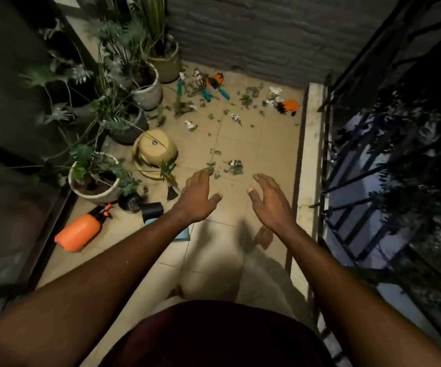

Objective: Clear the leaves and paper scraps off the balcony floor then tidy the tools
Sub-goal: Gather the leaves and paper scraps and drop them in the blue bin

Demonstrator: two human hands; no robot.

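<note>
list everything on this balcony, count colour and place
leaves: many, green, scattered over the floor
paper scraps: several, white, among the leaves
hand tools: about three, teal handles, by the far wall
gloves: apparently two, orange and black, far floor
spray bottle: one, orange, lying at left
potted plants: about five, green, along the left side
tipped pot: one, tan, beside the plants
small pots: two, black, near the spray bottle
railing: one, black, right side
left hand: one, open, over the floor
right hand: one, open, beside it

Light: dim, warm, night beyond railing point(327, 154) | Shadow: person's dark shape across floor tiles point(267, 149) | Focus: soft throughout, potted plants point(92, 165) smeared | Edges: wide-angle bending
</note>
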